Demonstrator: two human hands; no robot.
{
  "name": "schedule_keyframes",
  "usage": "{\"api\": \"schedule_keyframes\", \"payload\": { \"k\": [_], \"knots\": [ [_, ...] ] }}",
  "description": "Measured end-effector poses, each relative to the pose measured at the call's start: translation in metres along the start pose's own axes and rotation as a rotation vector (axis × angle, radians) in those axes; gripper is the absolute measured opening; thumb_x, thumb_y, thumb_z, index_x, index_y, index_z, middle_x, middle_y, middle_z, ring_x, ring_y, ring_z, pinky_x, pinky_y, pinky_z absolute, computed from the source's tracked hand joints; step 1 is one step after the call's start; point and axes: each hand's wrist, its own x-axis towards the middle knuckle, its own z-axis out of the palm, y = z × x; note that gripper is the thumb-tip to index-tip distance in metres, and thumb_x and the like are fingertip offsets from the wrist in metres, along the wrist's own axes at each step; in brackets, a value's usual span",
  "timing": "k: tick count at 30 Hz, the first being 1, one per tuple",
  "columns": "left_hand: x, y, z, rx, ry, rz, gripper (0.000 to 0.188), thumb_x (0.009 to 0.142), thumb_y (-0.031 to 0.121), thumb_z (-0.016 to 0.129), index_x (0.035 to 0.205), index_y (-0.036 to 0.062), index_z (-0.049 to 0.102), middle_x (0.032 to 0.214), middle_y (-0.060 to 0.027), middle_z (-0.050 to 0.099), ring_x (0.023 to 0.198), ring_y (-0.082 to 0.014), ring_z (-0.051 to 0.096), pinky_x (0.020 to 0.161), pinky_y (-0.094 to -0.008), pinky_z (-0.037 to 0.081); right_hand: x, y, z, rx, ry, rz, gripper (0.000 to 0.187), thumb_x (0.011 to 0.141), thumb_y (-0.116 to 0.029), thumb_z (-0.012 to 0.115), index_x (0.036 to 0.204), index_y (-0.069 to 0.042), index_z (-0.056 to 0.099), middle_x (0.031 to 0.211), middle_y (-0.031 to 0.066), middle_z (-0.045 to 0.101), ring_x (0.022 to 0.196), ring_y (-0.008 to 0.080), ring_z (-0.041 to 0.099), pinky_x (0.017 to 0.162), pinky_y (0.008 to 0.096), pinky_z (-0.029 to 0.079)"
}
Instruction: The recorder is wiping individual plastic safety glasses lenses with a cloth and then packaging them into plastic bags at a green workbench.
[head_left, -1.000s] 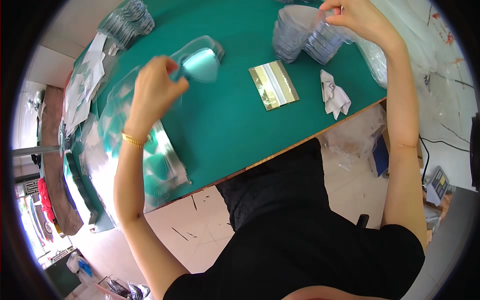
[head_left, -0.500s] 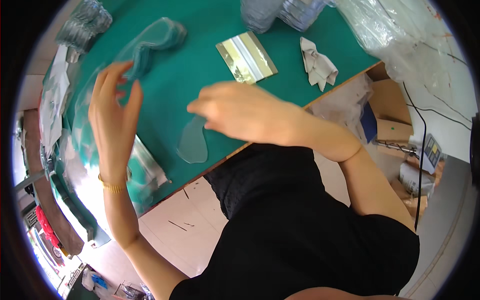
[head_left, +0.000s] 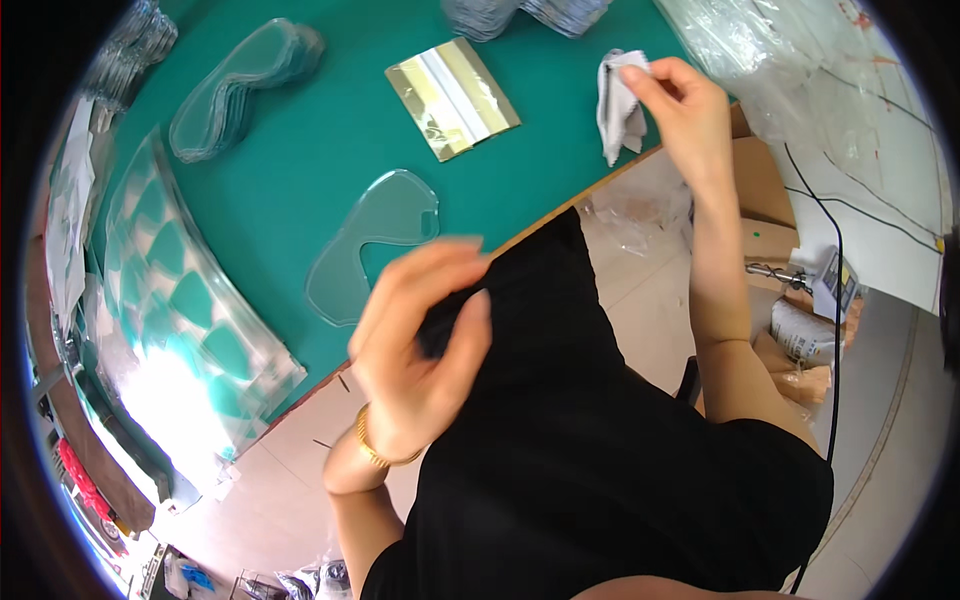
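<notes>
A light grey cloth (head_left: 621, 105) is pinched by my right hand (head_left: 688, 115) near the table's right edge, and part of it hangs down. My left hand (head_left: 420, 345) is by the front edge, slightly blurred, its fingers apart and nothing in them. Just beyond it lies a single clear goggle-shaped plastic lens (head_left: 385, 215) on the green table. A stack of similar clear lenses (head_left: 240, 95) rests at the far left. Between the stack and the cloth lies a flat yellowish clear packet (head_left: 455, 97) with a white stripe.
Clear plastic sheets with lens-shaped cutouts (head_left: 190, 290) cover the table's left side. More stacked lenses (head_left: 530, 15) are at the far edge, and others (head_left: 130, 50) at the far left. Plastic wrapping (head_left: 770, 70) lies at the right. A black cable (head_left: 838, 300) hangs beyond my right arm.
My right hand has moved right from above the single lens and taken hold of the cloth. My left hand has come right and nearer, to the front edge.
</notes>
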Motion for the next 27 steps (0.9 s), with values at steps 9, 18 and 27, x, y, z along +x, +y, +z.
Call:
{"api": "schedule_keyframes", "payload": {
  "k": [9,18,27],
  "knots": [
    [0.061,-0.013,0.127,-0.809,-0.304,-0.202,0.069,0.088,0.011,0.073,0.144,-0.0052,0.035,0.137,-0.0155,0.050,0.126,-0.0211,0.049,0.106,-0.0339,0.041,-0.043,-0.050,-0.051,0.173,-0.333,0.129,0.014,0.095,-0.017,0.066,0.096,-0.004,0.063,0.083,0.0033,0.070,0.070,0.0047,0.060,0.063,0.0207,0.048],
    [0.055,-0.012,0.131,-1.369,-0.167,-0.626,0.033,0.107,0.018,0.041,0.129,-0.0020,0.054,0.127,-0.0088,0.060,0.115,-0.0159,0.057,0.102,-0.0343,0.045,-0.064,-0.030,-0.046,0.309,-0.079,-0.027,0.022,0.097,-0.019,0.061,0.108,-0.001,0.065,0.087,0.0064,0.069,0.071,0.0103,0.061,0.068,0.0231,0.048],
    [0.050,-0.013,0.126,-1.422,-0.259,-0.559,0.028,0.107,0.022,0.043,0.117,0.0028,0.060,0.110,0.0002,0.059,0.106,-0.0112,0.055,0.101,-0.0322,0.044,-0.083,-0.033,-0.035,0.171,-0.053,-0.101,0.013,0.089,-0.012,0.073,0.092,0.000,0.069,0.082,0.0013,0.064,0.069,0.0056,0.055,0.061,0.0199,0.044]
  ]
}}
